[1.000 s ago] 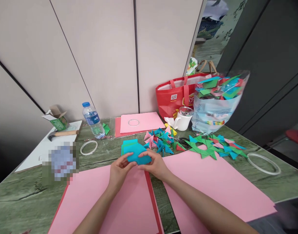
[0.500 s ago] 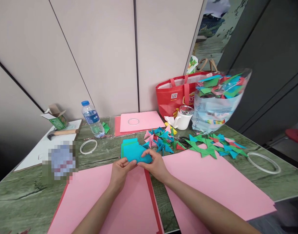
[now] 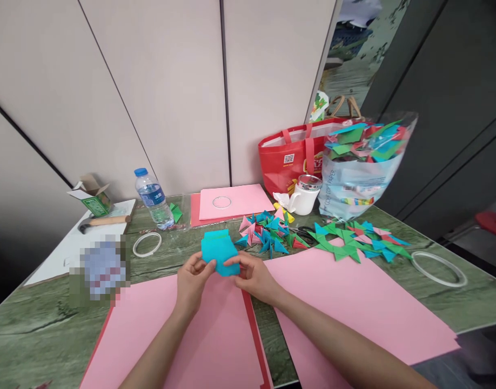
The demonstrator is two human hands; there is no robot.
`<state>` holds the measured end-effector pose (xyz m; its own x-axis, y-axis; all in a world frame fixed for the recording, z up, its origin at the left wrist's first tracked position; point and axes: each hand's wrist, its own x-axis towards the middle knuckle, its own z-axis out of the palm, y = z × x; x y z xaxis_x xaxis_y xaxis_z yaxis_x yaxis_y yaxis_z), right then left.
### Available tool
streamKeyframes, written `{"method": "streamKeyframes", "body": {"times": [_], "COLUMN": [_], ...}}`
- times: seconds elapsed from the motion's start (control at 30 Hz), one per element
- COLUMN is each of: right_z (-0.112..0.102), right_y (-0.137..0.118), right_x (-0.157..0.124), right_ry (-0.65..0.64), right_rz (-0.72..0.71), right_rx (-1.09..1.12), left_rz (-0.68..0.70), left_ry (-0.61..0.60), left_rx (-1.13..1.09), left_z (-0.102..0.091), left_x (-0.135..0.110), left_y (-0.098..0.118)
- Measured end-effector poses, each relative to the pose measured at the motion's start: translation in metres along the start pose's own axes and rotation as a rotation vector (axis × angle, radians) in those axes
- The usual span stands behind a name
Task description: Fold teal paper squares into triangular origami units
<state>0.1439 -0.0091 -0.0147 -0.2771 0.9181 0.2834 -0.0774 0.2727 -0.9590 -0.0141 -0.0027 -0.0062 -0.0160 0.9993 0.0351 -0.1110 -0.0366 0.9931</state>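
A blue sheet of paper is held above the near pink sheets, in front of me. Its left edge is pinched by my left hand, thumb on top. At the lower right edge, my right hand has its index finger over the paper and the thumb lower down. More blue paper shows just behind the sheet, though I cannot tell how many pieces there are. Under my forearms lie large pink sheets, with red paper along their edge. Another pink stack lies to the right.
Folded paper pieces are heaped beyond my right hand, near scissors and green paper stars. Farther back stand a white mug, a red bag and a filled plastic bag. A water bottle stands left.
The blue paper has turned and shifted slightly left, covering the green that showed behind it. My left hand has moved a little left, and my right thumb has come away from the left one.
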Motion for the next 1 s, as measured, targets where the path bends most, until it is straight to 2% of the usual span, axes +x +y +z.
{"method": "streamKeyframes", "body": {"times": [0.23, 0.4, 0.5, 0.6, 0.8, 0.93, 1.0], "right_z": [-0.001, 0.0, 0.001, -0.001, -0.005, -0.005, -0.004], "right_y": [0.005, 0.01, 0.01, 0.008, 0.004, 0.006, 0.007], "right_x": [0.002, 0.002, 0.001, 0.0, 0.0, 0.002, 0.003], "right_ry": [0.098, 0.137, 0.082, 0.039, 0.054, 0.089, 0.151], "right_rz": [0.004, 0.002, -0.009, -0.075, -0.13, -0.075, -0.044], "right_rx": [-0.055, -0.011, 0.022, -0.095, -0.28, -0.237, -0.213], "left_rz": [0.109, 0.029, -0.021, -0.03, -0.07, -0.065, -0.052], "left_ry": [-0.053, -0.103, -0.016, 0.035, -0.115, -0.099, -0.093], "left_rx": [0.096, 0.091, 0.053, 0.068, -0.05, -0.008, 0.059], "left_z": [0.002, -0.001, -0.004, -0.006, -0.002, 0.0, 0.0], "left_x": [-0.003, -0.001, 0.002, 0.003, 0.0, -0.001, -0.002], "left_y": [0.007, -0.001, -0.007, -0.009, -0.001, 0.001, -0.001]}}
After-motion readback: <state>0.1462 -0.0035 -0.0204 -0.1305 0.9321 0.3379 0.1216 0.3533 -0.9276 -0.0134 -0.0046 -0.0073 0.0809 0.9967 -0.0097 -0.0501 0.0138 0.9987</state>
